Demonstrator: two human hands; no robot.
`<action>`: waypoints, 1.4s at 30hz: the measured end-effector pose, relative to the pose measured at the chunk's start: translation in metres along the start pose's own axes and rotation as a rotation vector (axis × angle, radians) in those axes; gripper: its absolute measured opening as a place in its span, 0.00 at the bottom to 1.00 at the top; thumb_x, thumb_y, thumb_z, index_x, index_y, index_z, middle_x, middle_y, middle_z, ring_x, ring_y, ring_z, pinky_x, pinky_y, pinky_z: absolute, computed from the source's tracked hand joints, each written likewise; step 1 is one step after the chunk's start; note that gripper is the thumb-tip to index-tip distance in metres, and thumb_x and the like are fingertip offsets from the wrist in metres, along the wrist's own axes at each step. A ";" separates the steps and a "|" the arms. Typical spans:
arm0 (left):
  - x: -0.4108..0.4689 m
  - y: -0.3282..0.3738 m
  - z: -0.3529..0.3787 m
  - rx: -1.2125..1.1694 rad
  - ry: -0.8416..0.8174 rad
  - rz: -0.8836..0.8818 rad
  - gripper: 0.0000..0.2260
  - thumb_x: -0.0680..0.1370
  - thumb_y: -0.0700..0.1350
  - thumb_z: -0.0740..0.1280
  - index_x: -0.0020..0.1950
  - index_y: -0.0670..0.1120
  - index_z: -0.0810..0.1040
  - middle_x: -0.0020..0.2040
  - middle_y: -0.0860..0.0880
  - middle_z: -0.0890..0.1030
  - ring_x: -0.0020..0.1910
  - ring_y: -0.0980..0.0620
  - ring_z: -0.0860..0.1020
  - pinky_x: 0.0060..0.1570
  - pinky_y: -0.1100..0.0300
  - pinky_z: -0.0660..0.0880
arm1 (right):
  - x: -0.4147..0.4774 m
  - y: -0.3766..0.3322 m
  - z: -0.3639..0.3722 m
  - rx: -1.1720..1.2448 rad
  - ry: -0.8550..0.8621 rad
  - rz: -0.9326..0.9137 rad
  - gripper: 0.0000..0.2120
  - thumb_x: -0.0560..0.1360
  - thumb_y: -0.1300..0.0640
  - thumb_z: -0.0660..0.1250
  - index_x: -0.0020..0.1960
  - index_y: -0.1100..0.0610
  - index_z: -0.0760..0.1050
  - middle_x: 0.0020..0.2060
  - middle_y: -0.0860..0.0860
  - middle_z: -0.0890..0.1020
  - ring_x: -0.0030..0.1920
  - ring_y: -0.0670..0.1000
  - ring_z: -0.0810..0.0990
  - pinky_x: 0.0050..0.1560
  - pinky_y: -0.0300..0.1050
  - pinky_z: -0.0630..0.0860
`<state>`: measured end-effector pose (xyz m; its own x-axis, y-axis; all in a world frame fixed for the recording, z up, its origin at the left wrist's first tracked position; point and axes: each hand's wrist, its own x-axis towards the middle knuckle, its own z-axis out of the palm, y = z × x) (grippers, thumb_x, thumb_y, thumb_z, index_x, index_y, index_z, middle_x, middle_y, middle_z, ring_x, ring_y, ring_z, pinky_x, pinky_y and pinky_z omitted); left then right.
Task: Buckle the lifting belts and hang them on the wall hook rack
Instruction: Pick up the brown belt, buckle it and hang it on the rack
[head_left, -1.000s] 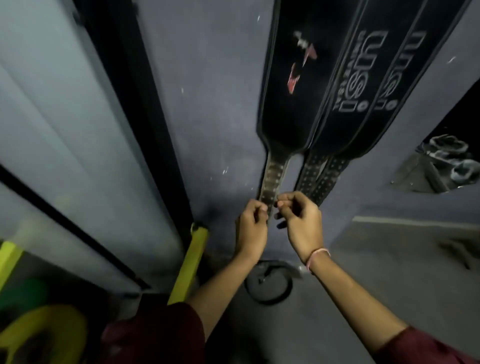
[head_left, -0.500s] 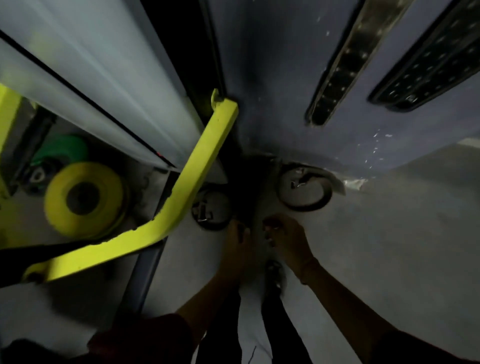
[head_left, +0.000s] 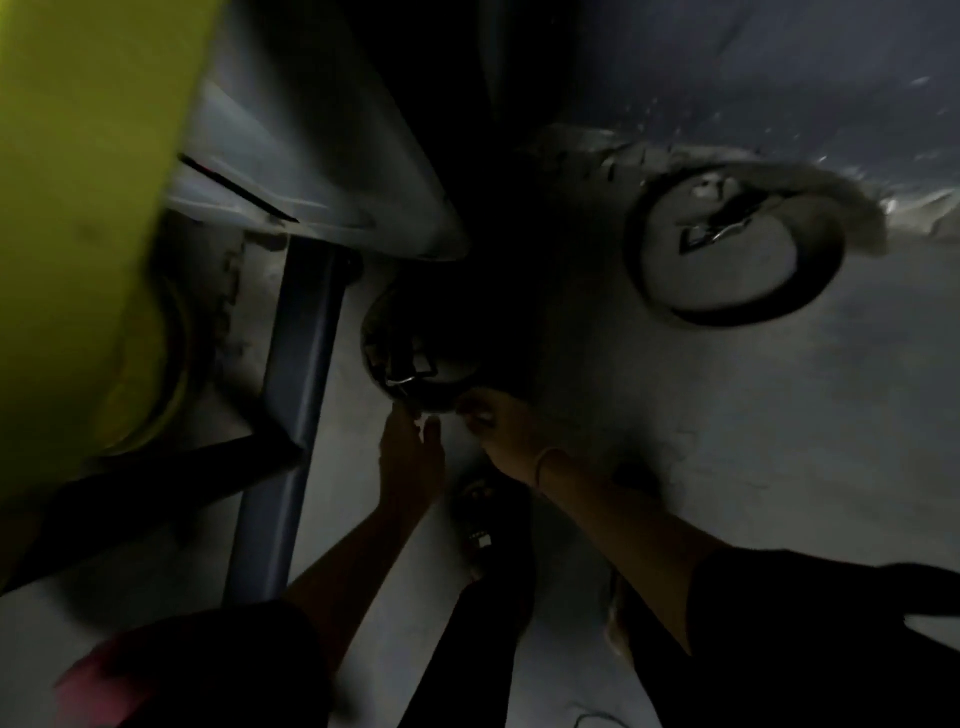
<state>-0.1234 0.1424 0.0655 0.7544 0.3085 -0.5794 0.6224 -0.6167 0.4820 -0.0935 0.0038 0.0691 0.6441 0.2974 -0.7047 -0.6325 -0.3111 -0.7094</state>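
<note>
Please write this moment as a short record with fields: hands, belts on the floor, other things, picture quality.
left hand: lowered to the near coiled belt, grip unclear
right hand: at the same belt's edge, grip unclear
far coiled belt: lies on the floor by the wall, untouched
other: yellow bar at left, blue post beside it
picture quality: dark, blurred

Floor, view downward. Coiled belt (head_left: 415, 364) lies on floor (head_left: 727, 441) at centre, just right of a metal post (head_left: 291, 415). Second coiled belt (head_left: 732, 244) lies farther and to the right, against the wall base. Left hand (head_left: 410, 457) and right hand (head_left: 498, 426) sit at near edge of the centre belt; contact unclear. Curved bar (head_left: 78, 208) fills far left.
</note>
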 end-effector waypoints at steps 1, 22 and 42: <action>0.020 -0.013 0.009 0.035 0.000 0.015 0.17 0.83 0.43 0.61 0.71 0.41 0.68 0.65 0.42 0.74 0.64 0.42 0.73 0.64 0.45 0.72 | 0.020 0.011 0.006 -0.007 -0.013 0.009 0.14 0.82 0.65 0.58 0.66 0.65 0.73 0.63 0.62 0.77 0.66 0.59 0.74 0.62 0.43 0.71; 0.179 -0.101 0.056 0.717 0.050 0.281 0.08 0.79 0.42 0.64 0.55 0.42 0.79 0.57 0.41 0.80 0.64 0.37 0.71 0.68 0.41 0.63 | 0.203 0.085 0.059 -0.261 -0.140 -0.046 0.26 0.78 0.72 0.59 0.75 0.63 0.62 0.74 0.62 0.66 0.75 0.61 0.63 0.73 0.48 0.59; -0.091 0.117 0.032 0.654 -0.437 0.642 0.17 0.82 0.51 0.58 0.65 0.43 0.76 0.61 0.43 0.80 0.60 0.44 0.77 0.57 0.57 0.70 | -0.119 0.021 -0.091 -0.458 0.100 0.120 0.20 0.83 0.62 0.58 0.74 0.63 0.64 0.72 0.62 0.69 0.72 0.61 0.67 0.74 0.51 0.61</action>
<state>-0.1263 0.0191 0.1540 0.6822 -0.4317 -0.5901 -0.2088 -0.8885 0.4087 -0.1445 -0.1207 0.1390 0.6309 0.1539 -0.7604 -0.4646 -0.7100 -0.5292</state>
